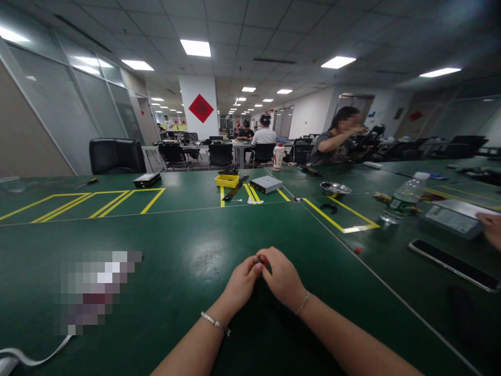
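Observation:
My left hand [241,282] and my right hand [282,277] rest together on the green table [176,245] near its front edge. Their fingertips meet in a pinch around a tiny object [259,259] that is too small to name. Both wrists wear thin bracelets. Nothing else lies within a hand's width of them.
A blurred-out item [94,287] lies at the left. Farther back sit a yellow tray [227,180], a grey box [266,184], a metal bowl [335,188] and a water bottle [403,201]. A phone [454,263] lies at right, beside another person's hand [491,227]. People sit at the far tables.

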Tool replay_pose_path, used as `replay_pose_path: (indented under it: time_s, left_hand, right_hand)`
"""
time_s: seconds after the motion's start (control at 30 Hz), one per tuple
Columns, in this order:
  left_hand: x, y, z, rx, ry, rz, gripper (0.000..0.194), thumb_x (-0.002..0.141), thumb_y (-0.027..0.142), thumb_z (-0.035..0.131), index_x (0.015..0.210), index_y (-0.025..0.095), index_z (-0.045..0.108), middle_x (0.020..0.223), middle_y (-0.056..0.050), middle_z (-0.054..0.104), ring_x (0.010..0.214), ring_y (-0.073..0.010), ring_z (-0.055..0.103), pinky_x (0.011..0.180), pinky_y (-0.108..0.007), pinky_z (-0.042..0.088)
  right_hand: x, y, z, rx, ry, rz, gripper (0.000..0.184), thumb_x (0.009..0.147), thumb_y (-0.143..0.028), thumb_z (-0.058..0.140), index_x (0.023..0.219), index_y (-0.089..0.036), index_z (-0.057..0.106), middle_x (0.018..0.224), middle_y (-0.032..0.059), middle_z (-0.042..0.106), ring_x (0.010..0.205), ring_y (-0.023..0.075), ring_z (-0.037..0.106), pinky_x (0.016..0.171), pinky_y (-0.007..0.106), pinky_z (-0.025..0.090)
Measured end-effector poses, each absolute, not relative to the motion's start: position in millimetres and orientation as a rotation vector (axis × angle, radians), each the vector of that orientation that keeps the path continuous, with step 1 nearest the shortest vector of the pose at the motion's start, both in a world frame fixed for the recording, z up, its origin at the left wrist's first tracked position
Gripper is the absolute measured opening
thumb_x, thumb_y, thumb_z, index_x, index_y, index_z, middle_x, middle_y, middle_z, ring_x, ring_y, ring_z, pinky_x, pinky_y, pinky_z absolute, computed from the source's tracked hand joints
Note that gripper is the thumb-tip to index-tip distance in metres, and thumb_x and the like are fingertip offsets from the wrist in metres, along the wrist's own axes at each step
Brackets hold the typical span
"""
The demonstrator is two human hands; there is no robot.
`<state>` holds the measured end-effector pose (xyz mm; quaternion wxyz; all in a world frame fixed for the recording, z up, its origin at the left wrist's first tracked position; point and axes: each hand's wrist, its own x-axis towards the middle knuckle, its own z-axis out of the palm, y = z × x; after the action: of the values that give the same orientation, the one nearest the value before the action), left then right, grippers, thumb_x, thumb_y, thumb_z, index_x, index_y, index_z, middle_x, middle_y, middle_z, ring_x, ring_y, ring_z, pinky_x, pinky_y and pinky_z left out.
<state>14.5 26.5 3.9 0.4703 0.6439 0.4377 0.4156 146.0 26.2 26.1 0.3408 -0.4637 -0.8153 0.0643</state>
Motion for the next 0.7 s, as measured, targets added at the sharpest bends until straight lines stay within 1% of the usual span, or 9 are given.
replay_pose_path:
  time_s: [0.07,0.1,0.2,0.3,0.4,0.47,0.53,0.6,0.7]
  left_hand:
    - [14,28,4,1.51,1.045,0.998,0.026,0.08,0.031,0.044,0.093,0.016,0.059,0.085,-0.004,0.064,0.074,-0.0153,0.057,0.066,-0.026,0.044]
    - [13,28,4,1.482,1.034,0.999,0.025,0.08,0.031,0.044,0.091,0.015,0.059,0.084,-0.004,0.065,0.072,-0.0149,0.057,0.065,-0.025,0.044]
    - [11,28,7,1.359,1.03,1.012,0.027,0.08,0.034,0.043,0.09,0.015,0.059,0.084,-0.005,0.066,0.075,-0.0156,0.06,0.065,-0.026,0.044]
    - [10,27,11,1.222,1.079,1.013,0.028,0.08,0.037,0.043,0.091,0.015,0.057,0.084,-0.006,0.068,0.079,-0.0165,0.062,0.065,-0.026,0.044]
    - [10,25,14,1.198,1.124,1.032,0.028,0.078,0.039,0.047,0.087,0.015,0.058,0.081,-0.006,0.068,0.078,-0.0164,0.062,0.064,-0.025,0.043]
    - [10,25,16,1.21,1.138,1.049,0.026,0.075,0.038,0.051,0.083,0.015,0.059,0.076,-0.004,0.068,0.076,-0.0164,0.062,0.064,-0.025,0.042]
    - [10,24,15,1.214,1.143,1.068,0.022,0.071,0.036,0.056,0.078,0.015,0.058,0.073,-0.003,0.067,0.075,-0.0161,0.061,0.065,-0.025,0.041]
    - [9,25,14,1.219,1.144,1.079,0.02,0.069,0.035,0.058,0.072,0.015,0.056,0.071,-0.002,0.066,0.071,-0.0148,0.06,0.066,-0.025,0.041]
    - [8,25,13,1.272,1.124,1.052,0.02,0.069,0.035,0.059,0.067,0.016,0.053,0.066,-0.001,0.065,0.062,-0.0115,0.055,0.062,-0.024,0.039]
  right_hand:
    - [145,24,26,-1.172,-2.184,0.164,0.014,0.075,-0.013,0.047,0.085,-0.019,0.055,0.079,0.0039,0.056,0.076,0.0163,0.049,0.072,0.03,0.039]
    - [148,25,28,-1.138,-2.225,0.179,0.014,0.075,-0.015,0.049,0.087,-0.019,0.056,0.081,0.0039,0.057,0.078,0.0166,0.049,0.073,0.031,0.039]
    - [168,38,37,-1.15,-2.245,0.154,0.026,0.076,-0.026,0.052,0.101,-0.02,0.054,0.089,0.0055,0.059,0.084,0.0184,0.051,0.079,0.033,0.038]
    - [215,59,42,-1.5,-2.029,-0.08,0.033,0.081,-0.029,0.042,0.111,-0.018,0.05,0.102,0.0101,0.058,0.096,0.0218,0.049,0.086,0.037,0.035]
    - [283,80,33,-1.953,-1.79,-0.304,0.041,0.081,-0.027,0.039,0.119,-0.014,0.046,0.12,0.0151,0.047,0.112,0.0267,0.038,0.092,0.041,0.029]
    - [326,88,20,-2.26,-1.626,-0.283,0.046,0.08,-0.032,0.038,0.121,-0.012,0.045,0.125,0.0185,0.041,0.116,0.031,0.035,0.09,0.044,0.029]
    - [359,92,6,-2.46,-1.515,-0.177,0.049,0.082,-0.036,0.033,0.124,-0.012,0.043,0.124,0.021,0.042,0.114,0.0324,0.037,0.085,0.045,0.033]
    - [377,94,-3,-2.554,-1.499,-0.086,0.048,0.083,-0.034,0.028,0.121,-0.012,0.047,0.118,0.0215,0.048,0.109,0.0314,0.043,0.081,0.043,0.036]
    - [383,96,-6,-2.606,-1.583,-0.036,0.038,0.08,-0.025,0.033,0.104,-0.013,0.061,0.105,0.0188,0.056,0.101,0.0282,0.05,0.078,0.039,0.039]
